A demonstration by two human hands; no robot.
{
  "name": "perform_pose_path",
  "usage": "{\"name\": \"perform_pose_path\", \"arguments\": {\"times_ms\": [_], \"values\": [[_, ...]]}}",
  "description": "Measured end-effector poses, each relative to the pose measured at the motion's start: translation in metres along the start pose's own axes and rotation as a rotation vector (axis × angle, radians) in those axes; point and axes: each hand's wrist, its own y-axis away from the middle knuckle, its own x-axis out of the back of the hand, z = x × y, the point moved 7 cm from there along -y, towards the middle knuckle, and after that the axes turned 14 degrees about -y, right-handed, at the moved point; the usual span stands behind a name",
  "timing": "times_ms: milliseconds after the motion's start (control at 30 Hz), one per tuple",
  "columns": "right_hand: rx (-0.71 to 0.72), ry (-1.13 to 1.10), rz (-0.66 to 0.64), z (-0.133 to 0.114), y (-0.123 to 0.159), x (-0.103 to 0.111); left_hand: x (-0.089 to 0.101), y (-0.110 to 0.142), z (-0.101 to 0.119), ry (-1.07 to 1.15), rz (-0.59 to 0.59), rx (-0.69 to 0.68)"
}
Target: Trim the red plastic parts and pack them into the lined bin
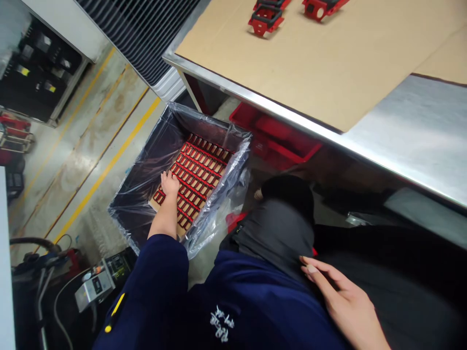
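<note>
My left hand (169, 184) reaches down into a plastic-lined box (146, 160) on the floor. Its fingers rest on rows of several red parts (199, 170) laid on a cardboard sheet; they look curled over one part, but the grip is too small to make out. My right hand (341, 296) lies flat on my dark trouser leg with fingers stretched out and nothing in it. My blue sleeve (153, 287) covers the left arm up to the forearm.
A steel-edged table (401, 146) topped with cardboard (310, 58) stands to the right, with red parts (266, 17) at its far end. A red bin (280, 138) sits under it. Yellow floor lines (109, 165) and a machine (95, 287) lie left.
</note>
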Motion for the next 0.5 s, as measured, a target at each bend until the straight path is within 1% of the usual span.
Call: {"name": "perform_pose_path", "arguments": {"times_ms": [100, 233, 367, 500], "values": [[-0.035, -0.017, 0.004, 0.002, 0.000, -0.001, -0.005, -0.007, 0.002, 0.008, -0.011, -0.039], [-0.010, -0.009, -0.003, 0.000, 0.000, -0.003, -0.012, -0.008, -0.004, 0.004, -0.028, -0.045], [0.029, -0.011, -0.003, -0.003, -0.001, -0.003, -0.016, -0.006, -0.010, -0.005, -0.031, -0.008], [0.044, 0.003, -0.003, -0.009, 0.000, -0.003, -0.016, -0.007, -0.006, -0.013, -0.042, 0.025]]}}
